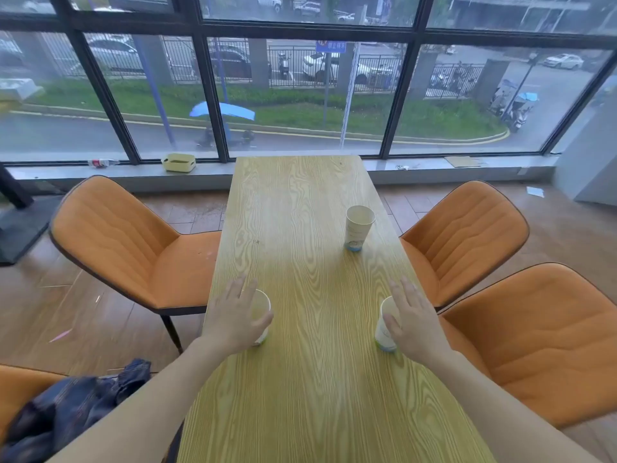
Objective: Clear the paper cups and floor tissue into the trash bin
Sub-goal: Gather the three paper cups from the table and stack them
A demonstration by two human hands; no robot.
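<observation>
From the head view, the left hand [233,315] was spread open around the near-left paper cup [262,312], fingers not yet closed on it. The right hand [412,317] was likewise open against the near-right paper cup [384,329]. Both cups stood upright on the wooden table [300,379]. A third cup [358,227] stood farther off, toward the right edge.
</observation>
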